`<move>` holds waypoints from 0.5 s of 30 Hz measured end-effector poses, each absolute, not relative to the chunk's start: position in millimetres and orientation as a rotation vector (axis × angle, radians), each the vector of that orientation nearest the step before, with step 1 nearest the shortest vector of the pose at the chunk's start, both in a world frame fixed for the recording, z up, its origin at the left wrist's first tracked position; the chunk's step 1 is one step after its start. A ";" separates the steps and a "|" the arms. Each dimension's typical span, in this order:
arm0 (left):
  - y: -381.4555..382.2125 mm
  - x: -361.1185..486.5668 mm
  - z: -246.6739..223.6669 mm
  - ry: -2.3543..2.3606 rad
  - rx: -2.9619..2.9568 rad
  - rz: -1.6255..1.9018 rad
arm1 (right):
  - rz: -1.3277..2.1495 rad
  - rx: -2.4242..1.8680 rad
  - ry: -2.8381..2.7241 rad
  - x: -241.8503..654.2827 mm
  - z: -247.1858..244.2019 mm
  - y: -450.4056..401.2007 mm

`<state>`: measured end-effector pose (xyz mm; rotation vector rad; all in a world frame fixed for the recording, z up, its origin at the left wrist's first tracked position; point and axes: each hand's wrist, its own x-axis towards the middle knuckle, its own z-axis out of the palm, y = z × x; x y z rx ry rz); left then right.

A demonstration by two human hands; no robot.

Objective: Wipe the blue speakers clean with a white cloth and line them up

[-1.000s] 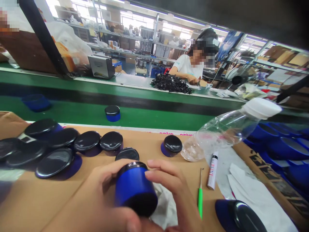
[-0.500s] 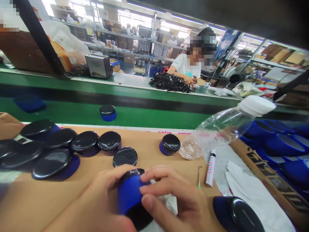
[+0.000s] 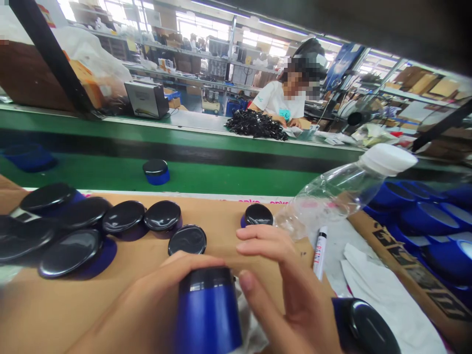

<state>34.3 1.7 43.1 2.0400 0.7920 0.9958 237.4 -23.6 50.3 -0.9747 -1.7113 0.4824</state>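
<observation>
A blue cylindrical piece with a black end [image 3: 210, 314] is in my left hand [image 3: 147, 295], whose fingers wrap round its left side and top edge. Just right of it, my right hand [image 3: 291, 285] has thumb and fingers apart and appears to hold nothing. Beyond the held piece, a black disc-topped piece [image 3: 187, 240] lies on the cardboard. Another blue piece with a black top [image 3: 259, 215] stands behind my right fingertips. At the lower right sits a further black-capped piece [image 3: 372, 327], partly cut off by the frame.
Several black-topped blue pieces [image 3: 127, 219] crowd the cardboard [image 3: 147, 268] on the left. A tilted clear bottle [image 3: 332, 191], a paint marker [image 3: 320, 253] and white cloth [image 3: 383, 300] are at right, beside a box of blue parts [image 3: 416, 290]. A co-worker [image 3: 280, 98] sits across the green belt [image 3: 221, 174].
My right hand has come off the blue piece and opened to its right. The piece has turned in my left hand, with its black end now facing up and away.
</observation>
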 end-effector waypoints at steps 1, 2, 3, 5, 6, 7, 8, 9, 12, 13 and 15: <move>2.5 34.5 42.8 0.773 2.053 1.024 | 0.281 -0.962 -1.818 237.0 49.7 -24.0; 2.7 34.9 42.4 0.761 2.055 1.052 | 0.130 -0.919 -1.885 236.6 48.9 -24.2; 2.3 35.5 41.9 0.759 2.051 1.075 | 0.029 -0.866 -1.914 236.5 48.1 -24.3; 0.0 37.0 40.5 0.763 2.012 1.107 | -0.052 -0.814 -1.942 236.8 47.3 -24.4; -1.5 37.8 39.9 0.771 1.987 1.111 | -0.057 -0.815 -1.965 237.3 47.7 -24.6; -3.0 38.4 39.7 0.786 1.976 1.098 | -0.056 -0.820 -1.997 237.8 48.5 -25.0; -4.3 38.7 39.7 0.808 1.981 1.079 | -0.042 -0.832 -2.029 238.3 49.6 -25.6; -5.1 38.5 40.1 0.827 1.998 1.052 | -0.019 -0.840 -2.049 238.7 50.8 -26.2; -4.2 35.4 42.0 0.859 2.086 0.956 | 0.005 -0.845 -2.010 239.2 54.5 -27.8; -2.9 33.9 42.6 0.853 2.107 0.934 | 0.019 -0.854 -2.009 239.3 55.6 -27.9; 0.4 31.5 43.7 0.842 2.119 0.912 | 0.062 -0.858 -2.031 239.4 58.0 -27.1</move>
